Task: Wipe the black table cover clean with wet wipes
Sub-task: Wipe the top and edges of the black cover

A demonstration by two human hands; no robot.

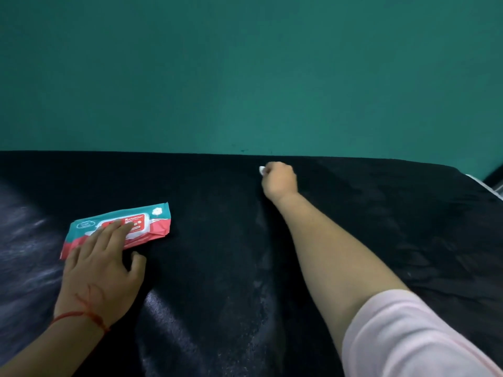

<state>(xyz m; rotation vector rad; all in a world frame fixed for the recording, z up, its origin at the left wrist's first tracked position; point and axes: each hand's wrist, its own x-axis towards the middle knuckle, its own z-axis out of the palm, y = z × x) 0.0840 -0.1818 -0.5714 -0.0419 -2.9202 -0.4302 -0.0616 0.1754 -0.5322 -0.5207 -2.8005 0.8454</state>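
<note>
Right hand [279, 180]: wipe [261, 170] gripped, upper centre, at cover [217, 240] far edge | remaining cover lies below it | left hand [100, 265]: laid flat on pack [152, 219]

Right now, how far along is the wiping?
A wipe is already out, gripped in the right hand at the far edge of the cover: wiping is in hand. The left hand rests on the pack. Pale streaks at left suggest much is left.
</note>
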